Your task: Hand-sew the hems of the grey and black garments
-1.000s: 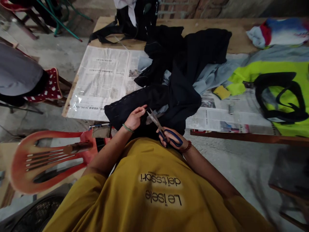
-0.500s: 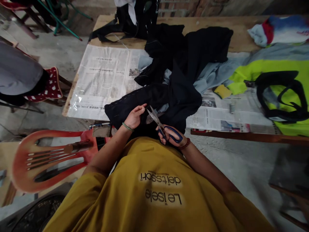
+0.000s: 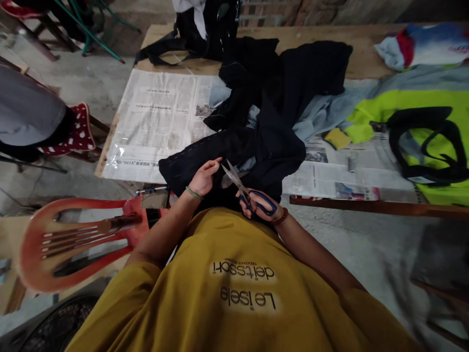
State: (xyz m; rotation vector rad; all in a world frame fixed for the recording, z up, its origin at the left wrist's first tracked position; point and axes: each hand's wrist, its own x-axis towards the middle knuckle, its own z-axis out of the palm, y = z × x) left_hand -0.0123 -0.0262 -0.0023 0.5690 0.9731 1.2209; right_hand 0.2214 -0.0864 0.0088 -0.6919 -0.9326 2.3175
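Note:
My right hand [image 3: 262, 205] is closed round the blue handles of a pair of scissors [image 3: 236, 181], whose metal blades stand apart and point away from me. Just left of the blade tips, my left hand [image 3: 204, 178] has thumb and forefinger pinched together. Whatever lies in that pinch is too small to make out. Under and beyond both hands spreads a dark navy garment [image 3: 216, 145] with a line of white basting stitches along one part. Its near edge hangs over the table front against my body.
Newspaper [image 3: 154, 117] covers part of the wooden table [image 3: 366, 36]. To the right lie a yellow-and-grey garment [image 3: 403, 98], a black strap [image 3: 458, 139], a yellow sponge [image 3: 337, 139] and a small spool [image 3: 351, 165]. A red plastic chair [image 3: 32, 244] stands left; another person [image 3: 29, 105] sits beyond it.

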